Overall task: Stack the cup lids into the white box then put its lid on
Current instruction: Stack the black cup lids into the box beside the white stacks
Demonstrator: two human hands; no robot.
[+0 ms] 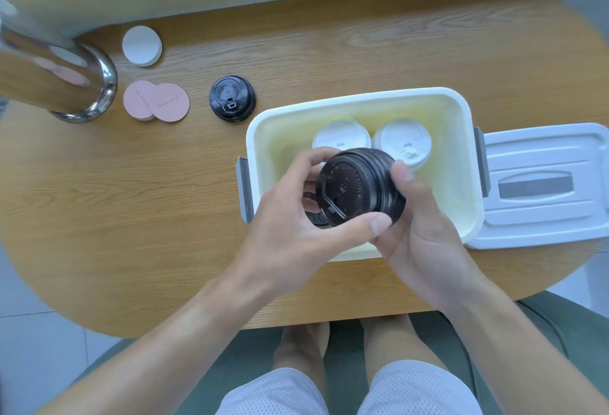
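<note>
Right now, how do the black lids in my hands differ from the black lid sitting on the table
The black stack is several nested lids, tilted on edge and held over the white box by the left hand and right hand. The single black lid lies flat and untouched on the table, outside the box. Both are dark sip lids.

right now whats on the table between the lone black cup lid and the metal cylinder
In the head view, overlapping pink paper discs lie between the black cup lid and the metal cylinder.
</note>
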